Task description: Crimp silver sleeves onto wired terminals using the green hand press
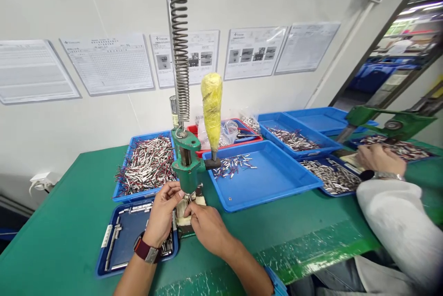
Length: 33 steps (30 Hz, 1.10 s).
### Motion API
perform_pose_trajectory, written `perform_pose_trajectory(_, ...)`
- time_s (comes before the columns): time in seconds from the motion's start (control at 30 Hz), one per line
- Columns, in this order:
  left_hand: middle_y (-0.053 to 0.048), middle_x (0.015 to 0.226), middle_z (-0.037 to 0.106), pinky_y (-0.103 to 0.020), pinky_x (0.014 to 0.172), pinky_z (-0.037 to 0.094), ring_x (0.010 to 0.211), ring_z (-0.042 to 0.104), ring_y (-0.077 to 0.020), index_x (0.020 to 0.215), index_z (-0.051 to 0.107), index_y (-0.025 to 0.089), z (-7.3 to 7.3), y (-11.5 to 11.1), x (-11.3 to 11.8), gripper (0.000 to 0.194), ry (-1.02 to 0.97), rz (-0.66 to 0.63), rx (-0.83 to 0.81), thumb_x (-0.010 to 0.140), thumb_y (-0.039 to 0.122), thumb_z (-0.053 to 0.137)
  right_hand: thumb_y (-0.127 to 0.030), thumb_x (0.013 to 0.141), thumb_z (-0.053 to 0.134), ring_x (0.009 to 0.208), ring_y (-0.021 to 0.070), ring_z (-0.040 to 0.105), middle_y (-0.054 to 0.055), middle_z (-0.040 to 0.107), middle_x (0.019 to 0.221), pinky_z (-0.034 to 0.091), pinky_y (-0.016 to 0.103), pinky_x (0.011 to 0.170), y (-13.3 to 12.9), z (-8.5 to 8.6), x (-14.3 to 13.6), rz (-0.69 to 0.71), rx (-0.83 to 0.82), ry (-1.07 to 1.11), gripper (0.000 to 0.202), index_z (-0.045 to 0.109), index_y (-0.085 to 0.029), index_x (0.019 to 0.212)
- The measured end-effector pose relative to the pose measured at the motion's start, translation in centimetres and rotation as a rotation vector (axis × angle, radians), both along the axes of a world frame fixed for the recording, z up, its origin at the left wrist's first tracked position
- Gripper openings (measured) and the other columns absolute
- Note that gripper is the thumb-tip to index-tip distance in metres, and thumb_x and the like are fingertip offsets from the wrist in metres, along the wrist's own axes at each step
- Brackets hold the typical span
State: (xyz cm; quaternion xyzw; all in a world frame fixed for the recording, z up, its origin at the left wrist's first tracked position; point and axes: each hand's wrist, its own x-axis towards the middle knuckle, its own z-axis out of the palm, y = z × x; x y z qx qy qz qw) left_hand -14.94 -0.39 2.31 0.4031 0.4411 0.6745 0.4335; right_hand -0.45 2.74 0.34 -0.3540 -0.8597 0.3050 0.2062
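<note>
A green hand press with a yellow-wrapped lever handle stands in front of me. Below its head, my left hand is at the left side, thumb and fingers pinched together. Opposite it, my right hand reaches in from the right with its fingers curled at the press base. Whatever small part lies between the fingertips is too hidden to name. Under my left wrist sits a dark blue tray holding slim metal tubes.
A blue tray piled with wired silver parts stands left of the press. To its right, another blue tray holds a small heap of them. Further right, a co-worker's hand is at a second green press.
</note>
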Motion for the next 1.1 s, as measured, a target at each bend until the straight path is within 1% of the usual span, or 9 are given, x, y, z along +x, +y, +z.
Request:
perform_pose_trajectory(0.23, -0.001, 0.097, 0.067, -0.026, 0.079, 0.045, 0.086, 0.059, -0.0143, 0.117, 0.057, 0.024, 0.1, 0.4, 0.4, 0.035, 0.028, -0.172, 0.018, 0.084, 0.025, 0.07, -0.009, 0.085, 0.042, 0.079, 0.0163, 0.066, 0.002, 0.074, 0.09, 0.038, 0.024, 0.071, -0.3, -0.3, 0.3, 0.001, -0.029, 0.041, 0.032, 0.067, -0.021, 0.1)
perform_pose_trajectory(0.5, -0.003, 0.097, 0.065, -0.027, 0.083, 0.043, 0.091, 0.058, -0.0167, 0.107, 0.059, 0.021, -0.2, 0.5, 0.2, 0.027, 0.159, -0.104, 0.043, 0.084, 0.026, 0.071, -0.017, 0.091, 0.041, 0.081, 0.0172, 0.068, 0.003, 0.073, 0.088, 0.038, 0.023, 0.068, -0.6, -0.8, 0.4, 0.07, -0.05, 0.024, 0.03, 0.064, -0.022, 0.108)
perform_pose_trajectory(0.63, -0.003, 0.094, 0.065, -0.027, 0.081, 0.042, 0.089, 0.057, -0.0173, 0.1, 0.059, 0.019, -0.1, 0.5, -0.1, 0.023, 0.229, -0.115, 0.046, 0.083, 0.027, 0.072, -0.022, 0.092, 0.042, 0.059, 0.0138, 0.059, -0.001, 0.065, 0.066, 0.04, 0.023, 0.057, 0.1, 0.2, 1.9, 0.092, -0.15, 0.225, 0.026, 0.067, -0.02, 0.101)
perform_pose_trajectory(0.73, -0.001, 0.088, 0.064, -0.027, 0.081, 0.042, 0.086, 0.057, -0.017, 0.096, 0.059, 0.02, -0.3, 0.5, 0.0, 0.02, 0.222, -0.083, 0.063, 0.083, 0.028, 0.071, -0.029, 0.094, 0.044, 0.045, 0.012, 0.046, -0.005, 0.051, 0.052, 0.037, 0.022, 0.046, 2.4, 4.8, 3.5, -0.162, -0.114, 0.592, 0.023, 0.064, -0.02, 0.099)
perform_pose_trajectory(0.8, -0.001, 0.088, 0.064, -0.027, 0.081, 0.041, 0.086, 0.057, -0.0172, 0.096, 0.06, 0.02, -0.5, 0.5, 0.1, 0.019, 0.198, -0.051, 0.073, 0.083, 0.029, 0.071, -0.033, 0.094, 0.047, 0.048, 0.0117, 0.048, -0.004, 0.053, 0.058, 0.041, 0.023, 0.048, 4.6, 9.6, 3.9, -0.347, 0.07, 0.861, 0.019, 0.061, -0.021, 0.1)
perform_pose_trajectory(0.83, -0.002, 0.089, 0.065, -0.027, 0.082, 0.041, 0.086, 0.058, -0.0174, 0.097, 0.06, 0.02, -0.5, 0.5, 0.1, 0.02, 0.191, -0.042, 0.075, 0.083, 0.029, 0.071, -0.033, 0.094, 0.05, 0.055, 0.0121, 0.053, -0.002, 0.058, 0.067, 0.046, 0.024, 0.054, 5.8, 12.2, 3.9, -0.372, 0.184, 0.968, 0.018, 0.06, -0.022, 0.103)
perform_pose_trajectory(0.9, -0.003, 0.092, 0.066, -0.027, 0.083, 0.042, 0.088, 0.059, -0.0182, 0.098, 0.063, 0.019, -0.3, 0.6, -0.1, 0.02, 0.199, -0.075, 0.063, 0.082, 0.028, 0.071, -0.036, 0.092, 0.054, 0.077, 0.0141, 0.061, 0.004, 0.064, 0.093, 0.053, 0.028, 0.071, 8.0, 17.0, 3.3, -0.309, 0.335, 1.074, 0.022, 0.058, -0.024, 0.11)
perform_pose_trajectory(0.97, -0.004, 0.094, 0.067, -0.028, 0.085, 0.042, 0.09, 0.059, -0.0191, 0.1, 0.065, 0.019, 0.1, 0.6, -0.5, 0.022, 0.215, -0.133, 0.051, 0.081, 0.028, 0.072, -0.042, 0.093, 0.054, 0.095, 0.0157, 0.062, 0.005, 0.063, 0.109, 0.053, 0.03, 0.081, 9.6, 20.4, 2.5, -0.174, 0.355, 1.062, 0.031, 0.054, -0.026, 0.119)
perform_pose_trajectory(1.1, -0.003, 0.09, 0.067, -0.03, 0.088, 0.043, 0.094, 0.06, -0.0203, 0.103, 0.066, 0.02, 0.4, 0.6, -0.7, 0.024, 0.242, -0.155, 0.048, 0.082, 0.029, 0.072, -0.056, 0.095, 0.047, 0.094, 0.0145, 0.064, 0.003, 0.062, 0.109, 0.053, 0.027, 0.078, 11.0, 23.6, 1.2, 0.1, 0.144, 0.952, 0.044, 0.048, -0.026, 0.128)
